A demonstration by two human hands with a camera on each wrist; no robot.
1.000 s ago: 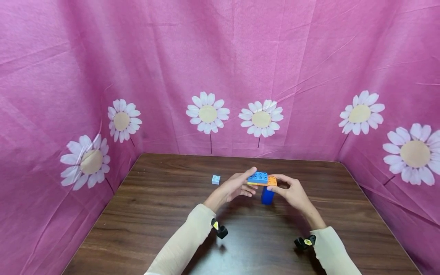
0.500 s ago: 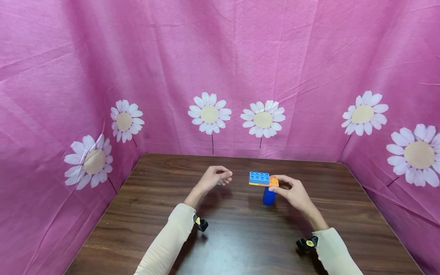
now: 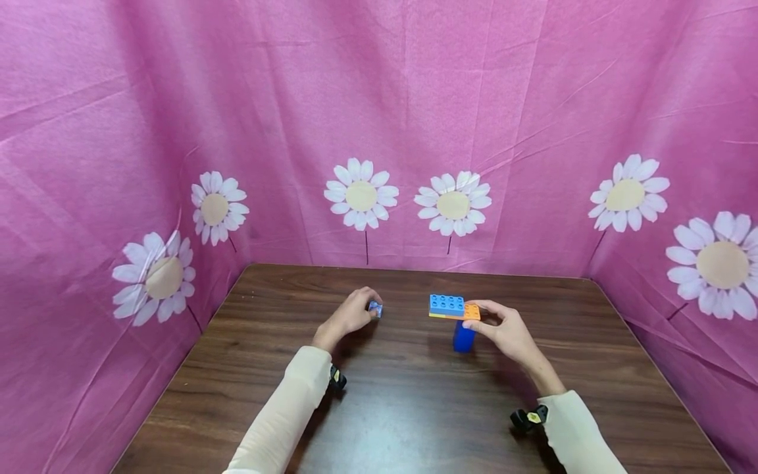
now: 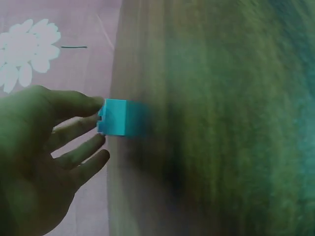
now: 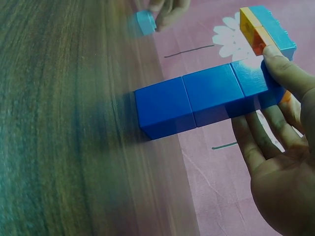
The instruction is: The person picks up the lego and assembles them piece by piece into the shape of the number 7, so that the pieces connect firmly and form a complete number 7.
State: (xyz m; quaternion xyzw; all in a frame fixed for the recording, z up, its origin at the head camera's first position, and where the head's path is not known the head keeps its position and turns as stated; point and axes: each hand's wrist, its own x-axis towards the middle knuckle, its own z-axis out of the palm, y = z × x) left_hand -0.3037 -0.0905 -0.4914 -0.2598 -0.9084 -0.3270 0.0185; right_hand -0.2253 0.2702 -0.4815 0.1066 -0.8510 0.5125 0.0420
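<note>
My left hand (image 3: pixel 351 314) is at the table's far left of centre, thumb and fingertips pinching a small light blue toy brick (image 3: pixel 376 308) at its studded end. In the left wrist view that brick (image 4: pixel 115 117) stands upright, close over the wood. My right hand (image 3: pixel 503 331) holds the top of a brick structure, thumb in front and fingers behind. Its column is a stack of dark blue bricks (image 5: pixel 189 101) standing on the table. Across the top lie an orange brick (image 3: pixel 472 312) and a yellow piece, and an eight-stud blue brick (image 3: pixel 447 303) sits over them, overhanging to the left.
The dark wooden table (image 3: pixel 403 408) is enclosed by a pink curtain (image 3: pixel 408 99) printed with white daisies. Black wrist cameras sit on both cuffs, the right wrist camera (image 3: pixel 527 419) hanging low near the tabletop.
My left hand has let go of the eight-stud blue brick on the structure, moved left and lowered onto the small light blue brick. My right hand keeps its hold in the same place.
</note>
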